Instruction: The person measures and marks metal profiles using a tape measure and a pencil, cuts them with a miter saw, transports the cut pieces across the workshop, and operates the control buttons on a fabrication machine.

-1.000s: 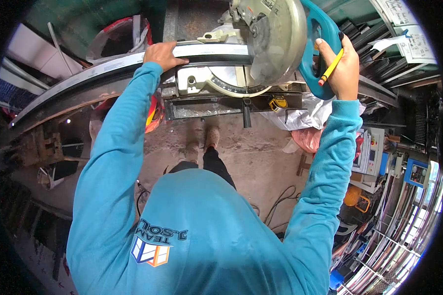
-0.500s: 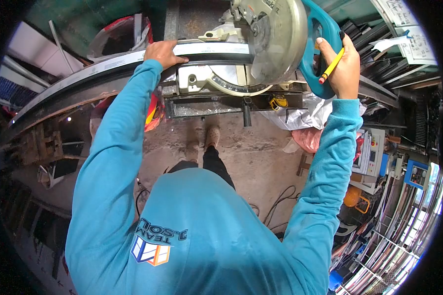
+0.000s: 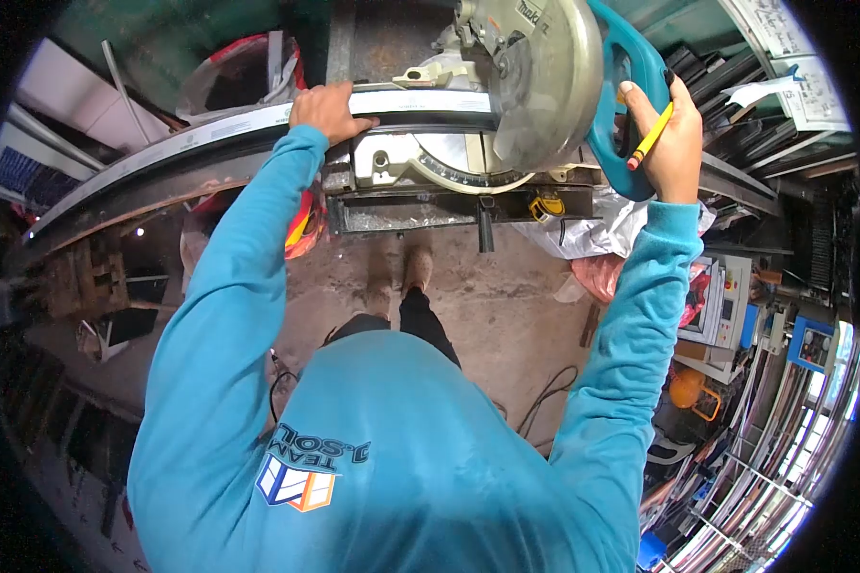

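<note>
My left hand (image 3: 327,112) presses down on a long dark profile bar (image 3: 248,143) with white printed film (image 3: 210,134) along its top, thumb stretched toward the saw. The bar lies across the base of a miter saw (image 3: 449,160), its right part running behind the clear blade guard (image 3: 549,91). My right hand (image 3: 676,143) is wrapped round the saw's teal handle (image 3: 610,143). A yellow pencil (image 3: 652,137) sticks out between its fingers. The blade itself is mostly hidden by the guard.
A yellow tape measure (image 3: 547,206) sits below the saw base at right. White plastic sheeting (image 3: 592,229) and a red bag (image 3: 599,277) hang beside it. A cable (image 3: 545,396) lies on the floor. Racks of long profiles (image 3: 774,449) stand at right.
The view has shifted slightly, so saw and hands appear a little lower and to the right. Printed marks on the film sit differently along the bar. Both hands keep their holds.
</note>
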The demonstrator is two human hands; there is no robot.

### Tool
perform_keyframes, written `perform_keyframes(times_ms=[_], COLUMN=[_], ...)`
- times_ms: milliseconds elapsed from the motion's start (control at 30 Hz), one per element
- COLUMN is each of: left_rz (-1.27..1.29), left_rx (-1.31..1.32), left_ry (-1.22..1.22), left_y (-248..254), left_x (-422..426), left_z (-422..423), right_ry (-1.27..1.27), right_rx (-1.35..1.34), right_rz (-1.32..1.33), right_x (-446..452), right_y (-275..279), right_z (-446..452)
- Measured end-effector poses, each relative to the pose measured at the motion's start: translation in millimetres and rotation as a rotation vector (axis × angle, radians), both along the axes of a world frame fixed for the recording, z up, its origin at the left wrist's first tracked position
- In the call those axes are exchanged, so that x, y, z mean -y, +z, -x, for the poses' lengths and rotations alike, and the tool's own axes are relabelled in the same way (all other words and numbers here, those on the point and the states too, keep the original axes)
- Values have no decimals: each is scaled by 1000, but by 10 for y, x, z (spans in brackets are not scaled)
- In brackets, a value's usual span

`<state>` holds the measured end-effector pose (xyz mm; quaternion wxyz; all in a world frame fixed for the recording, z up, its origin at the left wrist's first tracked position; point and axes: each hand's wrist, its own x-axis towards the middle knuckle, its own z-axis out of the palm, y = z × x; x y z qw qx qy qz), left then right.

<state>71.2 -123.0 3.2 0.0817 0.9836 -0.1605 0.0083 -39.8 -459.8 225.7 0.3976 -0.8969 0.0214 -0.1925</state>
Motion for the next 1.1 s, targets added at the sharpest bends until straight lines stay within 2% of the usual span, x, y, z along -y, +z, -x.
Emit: perform_keyframes(times_ms=[333,633,800,867,933,1000,1067,1100], left_rz=[-4,-49,-17,8,-4,-11,-18,-4], left_rx=[-44,-69,-50,-33,-43,-45,-51,-33], left_ry=[37,54,64,63,76,80,77,71], left_y=[-37,51,30,18,51,73,77,75], left_x=[-4,19,27,27,34,32,36,32], left_z=[-23,8,33,10,43,41,55,69], right_ry=[27,-42,-17,-89,-112,-147,-35,-4], right_rx=[36,69,72,-35,-44,-306,-362,-425], right_rz=[-40,123,59,-149,-163,-462,-649,-649], right_x=[48,-3,14,-21,81,127,104,138], right_y=[-64,-64,-86,-54,-50,12,145,214], right_z=[-30,23,23,29,-59,-112,-145,-197])
